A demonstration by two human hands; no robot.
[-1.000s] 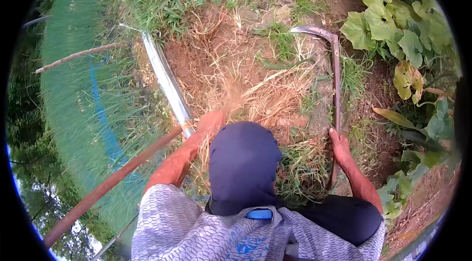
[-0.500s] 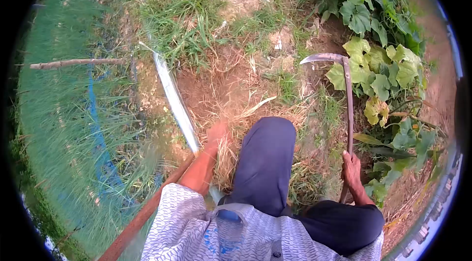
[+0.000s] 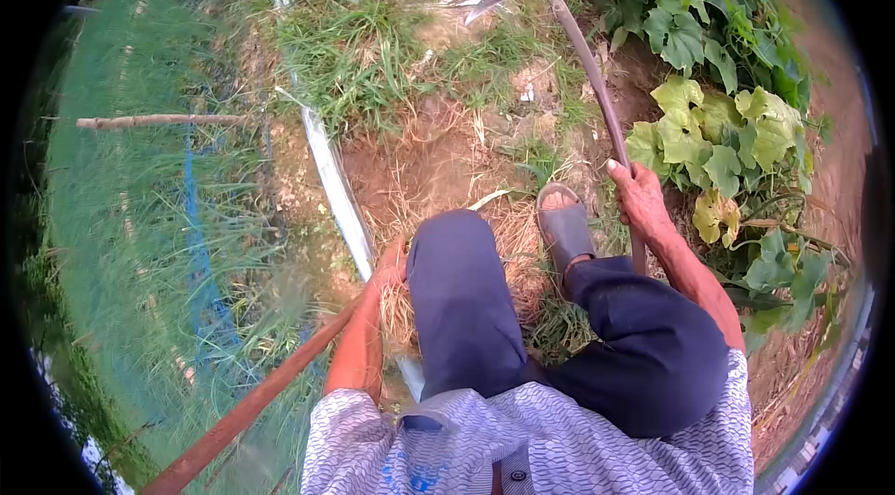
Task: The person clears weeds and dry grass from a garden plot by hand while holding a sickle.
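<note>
My right hand is wrapped round the long wooden handle of a sickle, thumb laid along the shaft. The sickle's curved blade reaches up and left over patchy grass. Low beside my bent knee is my left hand, close to dry straw-like grass. Its fingers are mostly hidden at the knee's edge, so their grip does not show. My foot in a dark sandal rests on the ground between the knee and the sickle handle.
A pale shiny strip runs along the left, and a thick brown pole slants near my left forearm. Beyond stand green netting-like growth, blue mesh and a stick. Leafy vines grow at right.
My right hand has moved up and forward, swinging the sickle blade up and left. My right foot has come into view. My left hand has shifted slightly left and down, and my knee has moved left.
</note>
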